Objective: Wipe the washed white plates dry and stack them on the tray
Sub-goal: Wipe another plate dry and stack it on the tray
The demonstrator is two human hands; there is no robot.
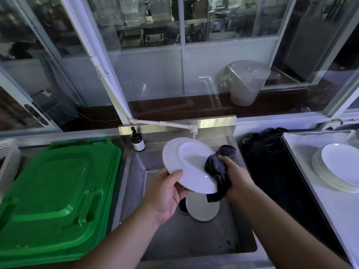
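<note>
Two bare hands work over a stainless steel sink (194, 241). The left hand (165, 193) holds a round white ceramic plate (186, 164) by its near rim, thumb curled over the top edge and fingers underneath, so the plate sits tilted in the air above the basin. The right hand (236, 177) grips a bunched dark grey cloth (218, 167), fingers closed around it, and presses it against the plate's right edge; the cloth wraps over that rim and a loose end hangs down below the grip. Directly beneath the held plate, another white plate (203, 207) lies on the sink floor beside the drain. Well to the right of the cloth hand, a stack of white plates (336, 167) rests on a flat pale tray (303, 152), with a black mat (275, 171) between the tray and the sink. Beyond the held plate stands a brown pump bottle (137, 141) near a white tap (191, 131). Left of the plate hand lies a green plastic lid (54, 191).
</note>
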